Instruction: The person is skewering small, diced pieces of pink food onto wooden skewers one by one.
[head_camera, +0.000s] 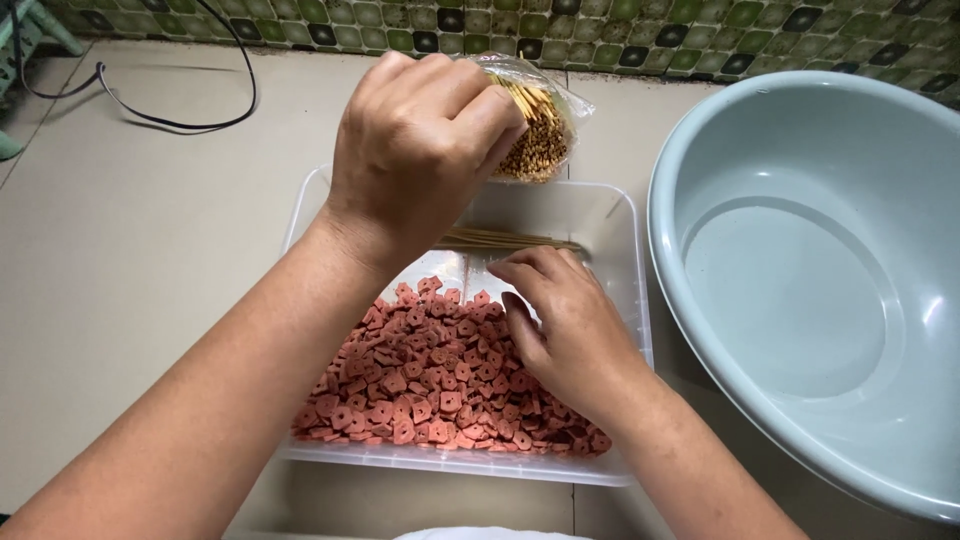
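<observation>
**While one hand lifts the skewer bag, the other waits over the tub**

While the left hand (415, 150) is raised above the far rim of the clear plastic tub (625, 300), its fingers are curled tight around a clear bag of bamboo skewers (540, 125). The bag's open end of stick tips faces down and toward the camera, probably so single sticks can be drawn out over the tub rather than over the floor.

Right hand (560, 320) rests low inside the tub, fingers loosely bent and nearly together, tips touching or just above a few loose skewers (510, 240) lying flat across the bare far half. Cannot tell whether it pinches one; nothing is clearly gripped.

Pink-red sliced sausage pieces (430, 380), each with a small centre mark, are heaped in the near half of the tub, touching the near wall. Likely piled there to leave the far half free for laying sticks.

Edges and room:
- Tub's right wall sits just beside the rim of a large pale grey-green basin (680, 250), which holds nothing visible. Little gap between them; right forearm crosses that corner.
- Left of the tub, open beige tiled floor (150, 250), with a black cable (180, 120) looping well apart at the far left.
- Far side: green mosaic tile wall (700, 40) near behind the bag.
- Near edge of the tub sits close to the person.
</observation>
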